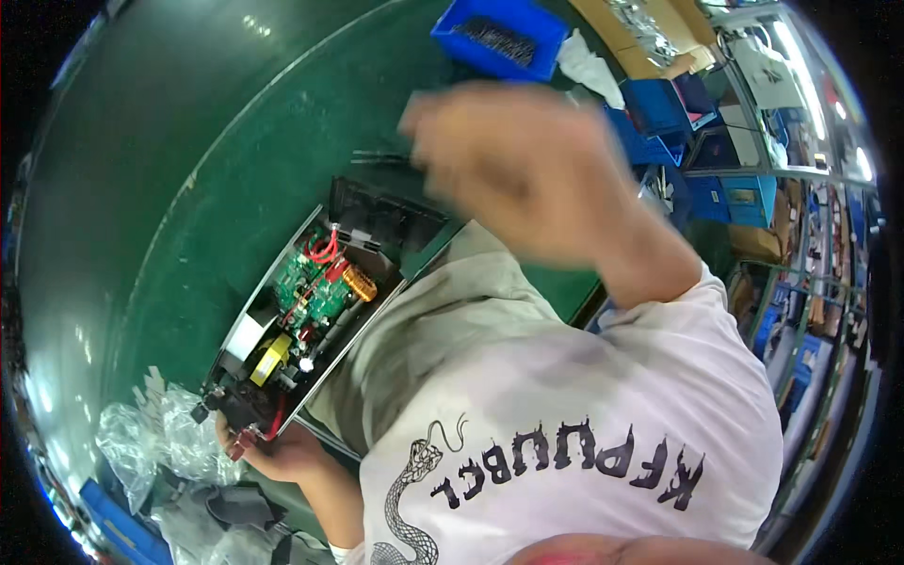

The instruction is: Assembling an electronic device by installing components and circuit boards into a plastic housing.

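An open metal-cased electronic unit point(315, 299) lies at a slant on the green worktop against my body. Inside its case are a green circuit board, a copper-wound coil point(359, 282), a yellow-wrapped transformer point(271, 360) and red wires. My left hand point(282, 456) is closed around the black end panel point(243, 403) at the unit's lower left end, by the red leads. Above the unit's far end, my right hand point(523, 169) is raised and smeared by motion; its fingers cannot be made out. A black panel point(386, 212) stands beside that end, partly behind my right hand.
A blue bin point(499, 40) of small dark parts sits at the top, with a crumpled white bag point(589, 68) and a cardboard box point(650, 33) beside it. Clear plastic bags point(165, 438) lie at lower left, near a blue tray point(122, 523). Shelving point(800, 282) lines the right.
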A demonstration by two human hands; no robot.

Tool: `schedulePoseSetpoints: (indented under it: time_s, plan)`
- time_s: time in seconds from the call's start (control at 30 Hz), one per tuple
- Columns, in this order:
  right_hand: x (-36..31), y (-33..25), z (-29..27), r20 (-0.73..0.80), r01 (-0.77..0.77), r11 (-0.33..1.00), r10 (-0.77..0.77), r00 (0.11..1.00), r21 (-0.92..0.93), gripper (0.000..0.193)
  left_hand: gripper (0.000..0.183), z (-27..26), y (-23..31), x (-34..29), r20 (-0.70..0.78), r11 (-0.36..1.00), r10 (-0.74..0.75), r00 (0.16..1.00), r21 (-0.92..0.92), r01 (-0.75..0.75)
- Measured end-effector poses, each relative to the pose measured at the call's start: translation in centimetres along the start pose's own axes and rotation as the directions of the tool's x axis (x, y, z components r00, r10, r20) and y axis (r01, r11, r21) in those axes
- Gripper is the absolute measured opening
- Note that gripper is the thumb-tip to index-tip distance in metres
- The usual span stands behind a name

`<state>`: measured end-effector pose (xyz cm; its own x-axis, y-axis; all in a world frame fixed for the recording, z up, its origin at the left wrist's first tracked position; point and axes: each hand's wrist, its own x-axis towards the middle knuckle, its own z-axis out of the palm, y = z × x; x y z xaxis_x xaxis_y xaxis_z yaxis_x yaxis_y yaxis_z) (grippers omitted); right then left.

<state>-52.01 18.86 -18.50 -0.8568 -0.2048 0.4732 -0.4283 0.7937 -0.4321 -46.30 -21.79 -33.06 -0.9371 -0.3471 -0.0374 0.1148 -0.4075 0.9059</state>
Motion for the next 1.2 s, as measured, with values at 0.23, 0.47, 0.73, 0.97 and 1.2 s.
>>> schedulePoseSetpoints:
  time_s: [0.23, 0.47, 0.73, 0.97, 1.2]
  plan:
    - [4.2, 19.4, -1.7, 0.423, -0.195, 0.702, 0.601, 0.678, -0.685, 0.026, 0.050, 2.5, 0.5, 0.4, -0.118, 0.996, 0.076, 0.990, 0.057, -0.070]
    - [2.8, 19.4, -1.8, 0.178, -0.336, 0.717, 0.538, 0.824, -0.611, 0.021, 0.043, -0.3, 2.3, -3.5, -0.217, 0.980, 0.145, 0.965, 0.168, -0.110]
    - [2.8, 15.8, -2.6, 0.090, -0.420, 0.733, 0.544, 0.834, -0.536, 0.018, 0.010, -1.6, 1.9, -7.8, -0.091, 0.886, 0.133, 0.987, 0.457, -0.077]
    - [2.1, 15.8, -4.2, 0.044, -0.407, 0.740, 0.506, 0.861, -0.536, 0.019, 0.009, -0.7, 1.8, -9.0, 0.232, 0.888, 0.010, 0.973, 0.444, -0.115]
    - [-2.2, -3.3, -4.3, 0.484, -0.312, 0.875, 0.106, 0.869, 0.370, 0.017, 0.014, 3.9, 5.5, -8.9, 0.686, 0.522, 0.162, 0.710, 0.551, -0.651]
